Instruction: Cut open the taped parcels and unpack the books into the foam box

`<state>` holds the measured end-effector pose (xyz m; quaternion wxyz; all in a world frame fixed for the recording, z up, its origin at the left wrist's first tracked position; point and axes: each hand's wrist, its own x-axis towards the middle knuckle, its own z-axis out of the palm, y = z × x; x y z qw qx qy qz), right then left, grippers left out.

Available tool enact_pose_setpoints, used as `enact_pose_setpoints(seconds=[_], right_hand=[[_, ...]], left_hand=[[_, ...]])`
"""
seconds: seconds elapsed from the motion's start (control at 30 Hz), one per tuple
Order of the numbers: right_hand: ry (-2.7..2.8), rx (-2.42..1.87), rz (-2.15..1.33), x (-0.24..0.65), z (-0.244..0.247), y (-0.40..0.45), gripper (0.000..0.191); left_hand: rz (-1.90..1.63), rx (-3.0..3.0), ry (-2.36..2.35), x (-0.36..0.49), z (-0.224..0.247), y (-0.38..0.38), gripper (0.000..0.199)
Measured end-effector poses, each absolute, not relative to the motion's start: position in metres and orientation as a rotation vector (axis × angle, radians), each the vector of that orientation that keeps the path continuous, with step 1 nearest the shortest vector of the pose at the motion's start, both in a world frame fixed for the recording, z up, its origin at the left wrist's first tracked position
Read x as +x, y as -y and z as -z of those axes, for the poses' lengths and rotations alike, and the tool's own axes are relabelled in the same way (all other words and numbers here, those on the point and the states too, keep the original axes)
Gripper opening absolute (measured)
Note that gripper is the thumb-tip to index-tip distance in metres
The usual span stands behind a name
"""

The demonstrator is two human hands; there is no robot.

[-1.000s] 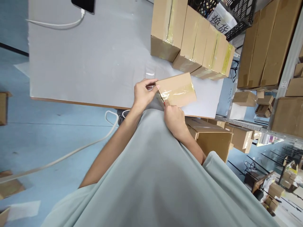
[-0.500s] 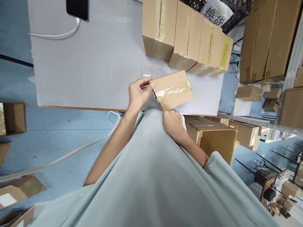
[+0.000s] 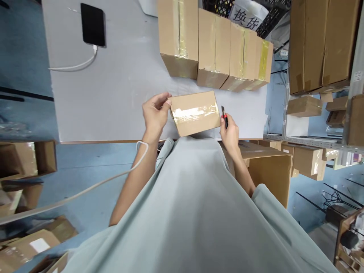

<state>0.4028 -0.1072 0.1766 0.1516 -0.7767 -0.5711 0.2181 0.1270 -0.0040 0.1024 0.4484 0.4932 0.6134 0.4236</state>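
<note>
A small cardboard box with shiny clear tape along its top face is tilted near the table's front edge. Its left end is pinched by my left hand, thumb on top and the other fingers partly hidden behind. To the right of the box, my right hand is closed around a utility knife with red and black parts. The knife's dark tip points away from me, just off the box's right end.
Several taped cardboard boxes stand in a row at the table's back right, before a black crate. A phone on a white cable lies at the back left of the white table. Below the right edge sits a large open carton.
My right hand has moved from the box's near edge out to the right, and the knife now shows in it. The box has turned slightly, still in my left hand. The view has shifted.
</note>
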Motion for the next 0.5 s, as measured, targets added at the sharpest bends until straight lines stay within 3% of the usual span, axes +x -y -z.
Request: enact_pose_setpoints(seconds=[0.23, 0.5], right_hand=[[1.529, -2.161, -0.673, 0.393, -0.162, 0.136, 0.046], [1.580, -2.283, -0.772, 0.400, -0.189, 0.137, 0.051]], left_hand=[[-0.868, 1.895, -1.326, 0.183, -0.135, 0.019, 0.033], [-0.667, 2.154, -1.127, 0.224, -0.122, 0.036, 0.036]])
